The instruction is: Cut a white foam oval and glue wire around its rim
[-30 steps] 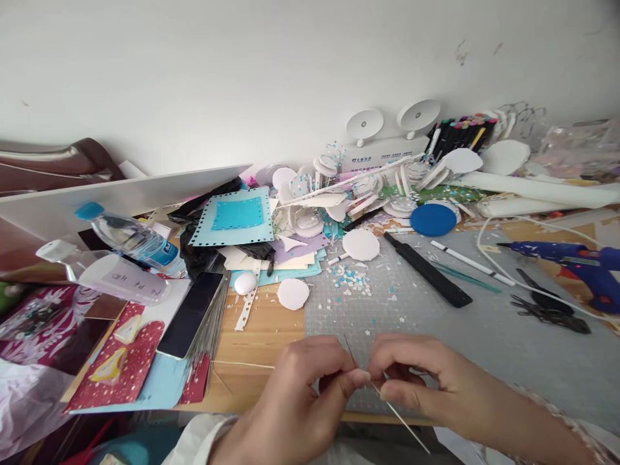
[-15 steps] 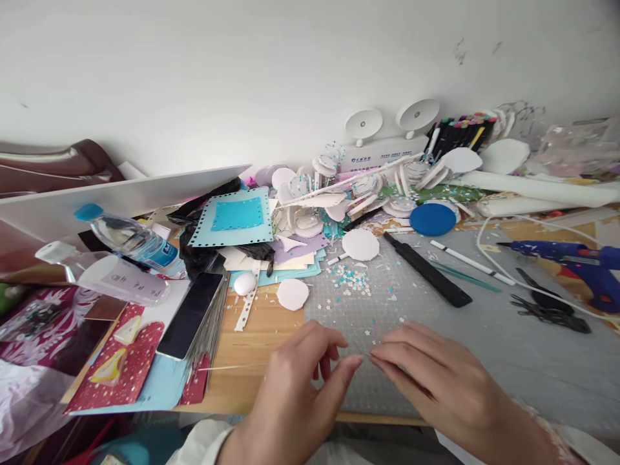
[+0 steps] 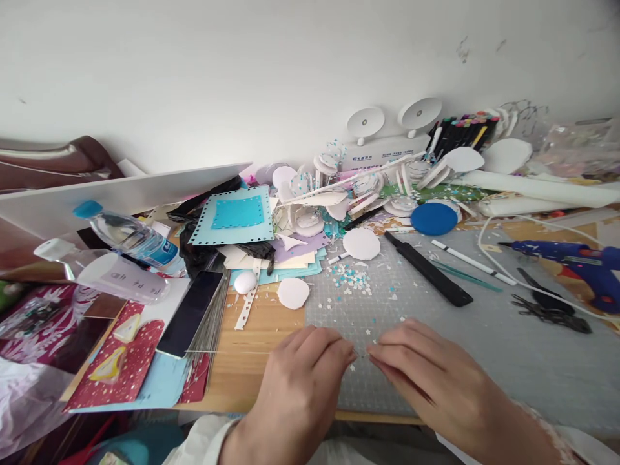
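Note:
A thin, straight white wire [image 3: 227,352] sticks out to the left from behind my left hand [image 3: 305,381]. The thumb and fingers of that hand are pinched together near the wire's right part. Close by on the right, my right hand [image 3: 431,374] also pinches with its fingertips, at what looks like the wire's end. Only a small gap separates the two sets of fingertips, and the wire between them is barely visible. Beyond my hands, small white and blue star-shaped bits [image 3: 351,279] lie scattered on the grey cutting mat [image 3: 411,303].
White paper discs [image 3: 361,243], a black-handled tool [image 3: 429,268], a white pen [image 3: 472,261] and a blue glue gun [image 3: 562,252] surround the work area. Left are a phone [image 3: 191,313], a bundle of wires [image 3: 213,313] and bottles [image 3: 135,239]. Craft pieces pile up behind.
My left thumb and fingers, apart before, have closed into a pinch near my right fingertips. The wire's left part has risen slightly. My right hand has hardly moved.

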`<state>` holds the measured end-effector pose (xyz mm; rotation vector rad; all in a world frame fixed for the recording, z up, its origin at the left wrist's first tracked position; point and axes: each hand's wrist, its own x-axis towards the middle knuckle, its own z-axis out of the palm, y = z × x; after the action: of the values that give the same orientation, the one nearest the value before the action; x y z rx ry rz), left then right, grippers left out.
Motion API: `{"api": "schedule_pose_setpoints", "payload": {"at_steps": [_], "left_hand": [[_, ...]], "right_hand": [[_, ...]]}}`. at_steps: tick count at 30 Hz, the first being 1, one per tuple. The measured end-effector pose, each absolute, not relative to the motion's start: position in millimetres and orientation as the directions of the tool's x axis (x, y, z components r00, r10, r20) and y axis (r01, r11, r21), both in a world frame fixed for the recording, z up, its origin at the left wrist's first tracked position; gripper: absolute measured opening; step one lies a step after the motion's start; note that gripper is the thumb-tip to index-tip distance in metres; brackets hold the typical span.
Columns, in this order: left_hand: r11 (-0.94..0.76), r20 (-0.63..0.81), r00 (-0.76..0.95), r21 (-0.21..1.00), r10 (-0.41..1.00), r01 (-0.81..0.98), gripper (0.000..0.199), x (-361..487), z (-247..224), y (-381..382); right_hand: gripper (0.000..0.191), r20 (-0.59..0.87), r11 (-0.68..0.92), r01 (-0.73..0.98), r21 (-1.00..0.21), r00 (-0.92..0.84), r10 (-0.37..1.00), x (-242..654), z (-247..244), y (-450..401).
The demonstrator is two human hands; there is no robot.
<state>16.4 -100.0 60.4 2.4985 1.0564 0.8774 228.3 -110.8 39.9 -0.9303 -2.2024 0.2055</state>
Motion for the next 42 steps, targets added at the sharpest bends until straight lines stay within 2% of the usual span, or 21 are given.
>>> {"api": "schedule_pose_setpoints", "payload": {"at_steps": [2, 3, 4, 6, 7, 8, 10, 12, 14, 18, 21, 24, 27, 29, 30, 32, 33, 35, 37, 39, 42], "left_hand": [[-0.476, 0.219, 0.498, 0.738, 0.839, 0.478, 0.015, 19.3, 67.3, -100.2], [-0.292, 0.045, 0.498, 0.854, 0.866, 0.431, 0.016, 20.4, 71.2, -99.8], [-0.076, -0.148, 0.515, 0.918, 0.845, 0.388, 0.018, 21.0, 75.0, -99.2], [0.257, -0.415, 0.559, 0.904, 0.718, 0.34, 0.022, 21.1, 81.0, -97.3], [0.307, -0.449, 0.566, 0.892, 0.691, 0.333, 0.022, 20.6, 82.8, -96.6], [0.269, -0.42, 0.556, 0.903, 0.717, 0.336, 0.022, 19.9, 83.6, -96.1], [0.009, -0.211, 0.505, 0.928, 0.837, 0.374, 0.021, 18.3, 82.7, -96.5], [-0.287, 0.042, 0.496, 0.857, 0.867, 0.428, 0.019, 17.1, 79.7, -98.5], [-0.483, 0.193, 0.535, 0.733, 0.823, 0.479, 0.019, 16.8, 76.4, -100.8], [-0.68, 0.337, 0.6, 0.487, 0.725, 0.548, 0.022, 17.0, 72.1, -102.3], [-0.708, 0.348, 0.621, 0.433, 0.703, 0.559, 0.023, 16.8, 69.5, -101.3], [-0.708, 0.325, 0.636, 0.429, 0.7, 0.561, 0.025, 17.2, 66.9, -100.8], [-0.59, 0.203, 0.598, 0.57, 0.775, 0.572, 0.023, 18.7, 67.1, -99.1], [-0.348, -0.019, 0.541, 0.746, 0.841, 0.568, 0.019, 19.2, 69.9, -96.1], [-0.19, -0.165, 0.535, 0.816, 0.828, 0.546, 0.019, 19.1, 72.0, -94.2], [0.071, -0.393, 0.572, 0.862, 0.721, 0.503, 0.022, 17.6, 76.8, -90.7], [0.116, -0.433, 0.593, 0.861, 0.679, 0.495, 0.023, 16.4, 79.1, -89.6], [0.012, -0.367, 0.612, 0.864, 0.701, 0.504, 0.018, 13.6, 82.7, -89.2], [-0.224, -0.189, 0.614, 0.817, 0.767, 0.531, 0.022, 11.1, 84.0, -90.6], [-0.428, -0.045, 0.647, 0.715, 0.761, 0.553, 0.035, 9.5, 83.0, -92.4], [-0.626, 0.087, 0.696, 0.527, 0.713, 0.575, 0.027, 9.1, 78.8, -93.4]], "right_hand": [[0.023, 0.627, 0.783, 0.569, -0.252, -0.52, 0.58, 230.9, 37.2, -114.2], [0.026, 0.646, 0.801, 0.568, -0.187, -0.543, 0.536, 232.3, 35.8, -116.5], [0.029, 0.66, 0.81, 0.571, -0.135, -0.558, 0.504, 233.5, 34.9, -118.8], [0.033, 0.67, 0.805, 0.589, -0.079, -0.566, 0.48, 235.1, 34.6, -121.7], [0.033, 0.67, 0.799, 0.597, -0.071, -0.565, 0.482, 235.2, 35.4, -121.6], [0.031, 0.673, 0.788, 0.61, -0.082, -0.549, 0.495, 235.0, 36.8, -120.3], [0.023, 0.675, 0.749, 0.64, -0.174, -0.476, 0.563, 233.5, 40.9, -115.1], [0.015, 0.635, 0.687, 0.644, -0.336, -0.383, 0.671, 231.7, 46.1, -109.1], [0.01, 0.538, 0.62, 0.612, -0.491, -0.347, 0.768, 230.7, 51.1, -105.3], [0.006, 0.342, 0.486, 0.524, -0.7, -0.351, 0.872, 231.2, 55.4, -105.5], [0.002, 0.253, 0.364, 0.498, -0.787, -0.278, 0.927, 229.8, 52.3, -105.9], [0.006, 0.256, 0.341, 0.49, -0.802, -0.233, 0.938, 226.1, 48.1, -104.7], [0.009, 0.388, 0.467, 0.485, -0.74, -0.261, 0.884, 223.6, 47.1, -105.1], [0.012, 0.499, 0.595, 0.503, -0.627, -0.328, 0.802, 224.3, 47.6, -107.0], [0.016, 0.556, 0.668, 0.506, -0.546, -0.377, 0.74, 225.3, 47.7, -108.2], [0.026, 0.635, 0.782, 0.486, -0.39, -0.473, 0.611, 227.8, 46.7, -110.5], [0.029, 0.653, 0.81, 0.473, -0.348, -0.497, 0.571, 229.0, 45.4, -111.3], [0.027, 0.654, 0.803, 0.469, -0.368, -0.483, 0.582, 230.7, 41.6, -111.6], [0.023, 0.615, 0.738, 0.498, -0.456, -0.423, 0.665, 230.9, 37.3, -110.4], [0.02, 0.573, 0.683, 0.515, -0.519, -0.383, 0.724, 229.8, 34.2, -108.3], [0.017, 0.545, 0.646, 0.518, -0.561, -0.356, 0.759, 227.9, 33.1, -105.8]]}}
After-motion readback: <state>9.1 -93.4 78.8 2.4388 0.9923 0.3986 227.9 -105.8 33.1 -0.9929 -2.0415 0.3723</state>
